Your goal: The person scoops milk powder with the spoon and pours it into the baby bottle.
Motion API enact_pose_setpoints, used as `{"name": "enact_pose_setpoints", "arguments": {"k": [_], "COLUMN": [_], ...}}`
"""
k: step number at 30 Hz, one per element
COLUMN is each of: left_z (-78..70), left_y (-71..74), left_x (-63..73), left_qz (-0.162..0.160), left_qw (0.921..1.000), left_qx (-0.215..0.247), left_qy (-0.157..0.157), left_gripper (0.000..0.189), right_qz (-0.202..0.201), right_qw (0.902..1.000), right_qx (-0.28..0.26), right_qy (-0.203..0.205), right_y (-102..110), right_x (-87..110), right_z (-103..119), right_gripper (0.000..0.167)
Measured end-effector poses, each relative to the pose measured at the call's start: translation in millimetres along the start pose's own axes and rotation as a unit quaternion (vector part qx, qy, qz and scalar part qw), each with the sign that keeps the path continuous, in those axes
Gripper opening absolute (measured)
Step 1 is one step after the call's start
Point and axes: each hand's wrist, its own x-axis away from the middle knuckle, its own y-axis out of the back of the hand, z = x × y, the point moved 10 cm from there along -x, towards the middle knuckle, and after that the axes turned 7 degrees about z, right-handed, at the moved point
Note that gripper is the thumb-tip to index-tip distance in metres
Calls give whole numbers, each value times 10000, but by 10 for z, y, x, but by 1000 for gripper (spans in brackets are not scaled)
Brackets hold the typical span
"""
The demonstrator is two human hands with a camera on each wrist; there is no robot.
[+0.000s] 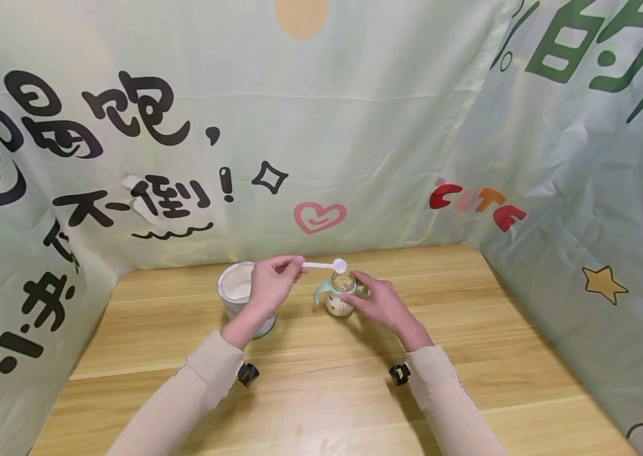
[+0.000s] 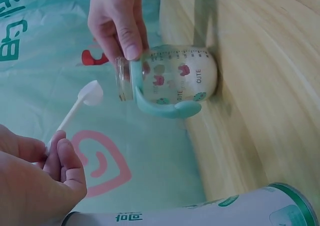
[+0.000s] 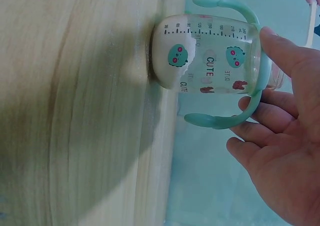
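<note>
My left hand (image 1: 274, 282) pinches the handle of a white measuring scoop (image 1: 324, 265) between thumb and fingers. The scoop's bowl (image 2: 91, 92) is just above the open mouth of a clear baby bottle (image 1: 339, 305), tilted in the left wrist view. My right hand (image 1: 381, 304) grips the bottle around its neck, thumb on one side and fingers on the other. The bottle stands upright on the table, with a mint-green two-handled collar (image 3: 260, 60), printed measuring marks and pale powder in its lower part.
Left of the bottle, under my left wrist, stands an open can (image 1: 230, 304) with whitish powder inside. The wooden table (image 1: 321, 386) ends at a printed cloth backdrop (image 1: 378, 145) behind and at both sides.
</note>
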Motion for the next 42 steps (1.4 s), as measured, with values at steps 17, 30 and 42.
{"name": "enact_pose_setpoints", "arguments": {"k": [17, 30, 42], "left_z": [-101, -29, 28], "left_y": [367, 712, 1058], "left_x": [-2, 63, 166], "left_qz": [-534, -764, -1073], "left_qw": [9986, 9964, 9925], "left_qx": [8, 205, 163], "left_qy": [16, 321, 559], "left_gripper": [24, 30, 33], "right_qz": [114, 166, 254], "right_qw": [9999, 9997, 9982], "right_qx": [-56, 7, 145], "right_qy": [-22, 156, 532], "right_y": [-7, 31, 23], "right_x": [-27, -117, -282], "right_z": [0, 135, 437], "right_gripper": [72, 75, 74]}}
